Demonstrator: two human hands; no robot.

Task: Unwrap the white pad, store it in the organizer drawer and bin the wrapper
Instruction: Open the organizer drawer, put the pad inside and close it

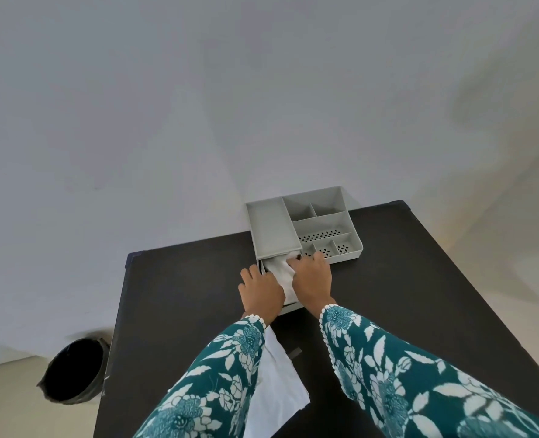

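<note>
A grey organizer (271, 230) stands at the far edge of the dark table, its drawer (290, 308) pulled out toward me. The white pad (282, 273) lies in the drawer, partly hidden by both hands. My right hand (312, 278) presses on the pad's right side with fingers bent over it. My left hand (261, 292) rests on the drawer's left edge and the pad. The white wrapper (280, 393) lies flat on the table near me, partly under my left sleeve.
A black-lined bin (73, 371) stands on the floor left of the table (182, 295). The organizer's open compartments (325, 229) sit to the right of the drawer. A small dark strip (295, 353) lies on the table between my forearms. A white wall rises behind.
</note>
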